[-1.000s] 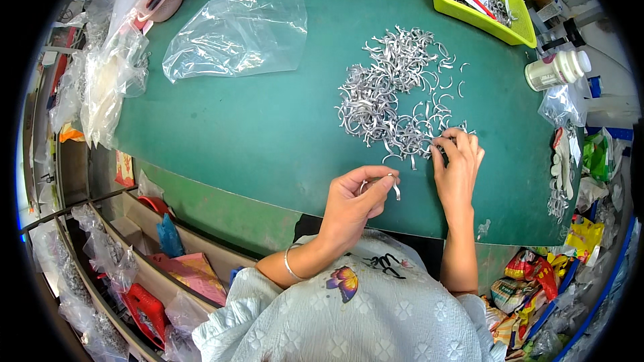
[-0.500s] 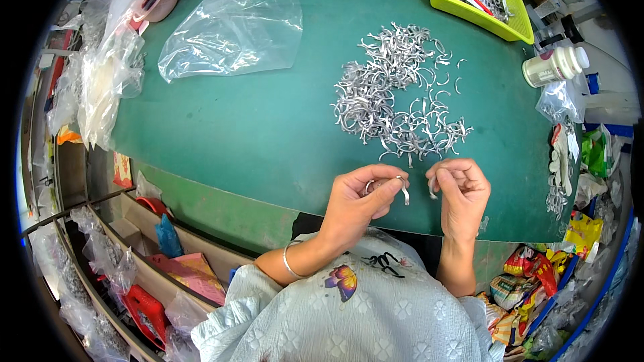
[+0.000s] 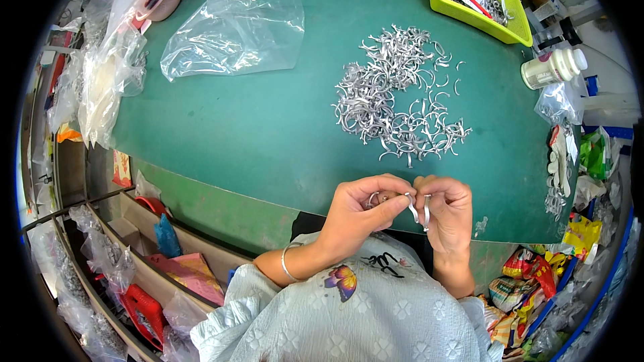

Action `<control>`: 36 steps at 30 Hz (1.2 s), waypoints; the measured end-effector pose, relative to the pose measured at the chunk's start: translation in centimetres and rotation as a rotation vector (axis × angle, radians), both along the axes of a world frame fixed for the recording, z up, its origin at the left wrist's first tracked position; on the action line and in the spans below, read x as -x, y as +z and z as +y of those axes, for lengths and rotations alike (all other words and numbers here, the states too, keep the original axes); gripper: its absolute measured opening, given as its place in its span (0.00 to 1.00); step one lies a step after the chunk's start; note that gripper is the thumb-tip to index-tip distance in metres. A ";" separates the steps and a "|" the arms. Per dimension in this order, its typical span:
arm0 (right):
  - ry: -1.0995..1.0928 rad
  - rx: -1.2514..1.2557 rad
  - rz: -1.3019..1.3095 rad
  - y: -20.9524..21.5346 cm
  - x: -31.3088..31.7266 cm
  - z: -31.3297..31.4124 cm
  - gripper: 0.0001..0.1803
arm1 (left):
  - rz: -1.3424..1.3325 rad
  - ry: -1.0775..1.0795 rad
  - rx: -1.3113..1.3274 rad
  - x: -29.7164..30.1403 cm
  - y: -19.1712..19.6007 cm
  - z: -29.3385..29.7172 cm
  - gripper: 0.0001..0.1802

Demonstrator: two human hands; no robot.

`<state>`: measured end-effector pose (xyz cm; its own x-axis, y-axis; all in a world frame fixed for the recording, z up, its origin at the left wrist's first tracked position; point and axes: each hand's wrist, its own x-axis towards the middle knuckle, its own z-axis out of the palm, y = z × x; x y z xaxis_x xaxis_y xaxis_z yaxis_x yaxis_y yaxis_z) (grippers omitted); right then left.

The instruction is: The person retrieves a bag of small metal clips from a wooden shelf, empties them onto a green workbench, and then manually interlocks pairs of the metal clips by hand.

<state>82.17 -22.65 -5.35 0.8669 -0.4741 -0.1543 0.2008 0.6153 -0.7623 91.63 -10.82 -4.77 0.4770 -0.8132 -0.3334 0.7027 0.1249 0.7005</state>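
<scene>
Clear plastic bag (image 3: 235, 30) upper left; white labelled bottle (image 3: 553, 69) right.

- Your left hand (image 3: 362, 208) curls in, thumb and forefinger pinched together.
- Your right hand (image 3: 448, 211) meets it fingertip to fingertip, wrist bent toward your chest.

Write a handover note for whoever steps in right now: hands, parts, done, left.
Left hand: fingers pinched on a small curved metal piece, close to the body at the table edge.
Right hand: pinched on a second metal piece, brought up against the first.
Parts: loose pile of metal pieces mid-table on the green mat; clear plastic bag lies to its left, yellow tray behind.
Done: one piece picked per hand.
Left: nearly the whole pile is unhandled; whether the two pieces are joined cannot be told.
</scene>
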 end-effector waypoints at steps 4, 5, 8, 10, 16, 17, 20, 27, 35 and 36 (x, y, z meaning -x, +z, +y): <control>0.016 -0.102 -0.040 -0.5 0.2 0.3 0.12 | -0.001 -0.021 0.039 -0.1 0.3 0.0 0.06; 0.020 -0.125 -0.020 -0.5 0.3 0.3 0.12 | -0.010 -0.013 0.037 -0.1 0.3 0.0 0.06; 0.019 -0.179 0.003 -0.6 0.5 0.4 0.13 | -0.027 -0.005 0.024 0.0 0.3 -0.1 0.06; 0.002 -0.187 -0.034 -0.7 0.4 0.5 0.12 | -0.026 -0.019 0.014 0.0 0.3 0.0 0.06; -0.048 -0.080 -0.037 0.0 0.3 0.5 0.08 | -0.028 -0.037 0.026 0.1 0.1 0.0 0.06; -0.054 -0.066 -0.037 0.1 0.3 0.6 0.08 | -0.031 -0.041 0.028 0.1 0.1 0.0 0.06; -0.069 -0.032 -0.042 0.2 0.3 0.6 0.07 | -0.042 -0.049 0.036 0.1 0.1 0.1 0.07; -0.107 0.045 -0.047 0.2 0.3 0.8 0.07 | -0.073 -0.045 0.049 0.1 0.2 0.2 0.06; -0.217 0.331 0.029 0.9 0.4 1.0 0.08 | -0.021 -0.041 0.044 0.0 0.4 0.3 0.05; -0.236 0.378 0.036 1.3 0.5 1.0 0.09 | -0.016 -0.047 0.039 0.0 0.4 0.5 0.05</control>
<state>81.68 -21.62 -4.08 0.7254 -0.6871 0.0399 0.2717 0.2326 -0.9339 91.64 -10.37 -4.34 0.4427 -0.8472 -0.2937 0.6970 0.1190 0.7071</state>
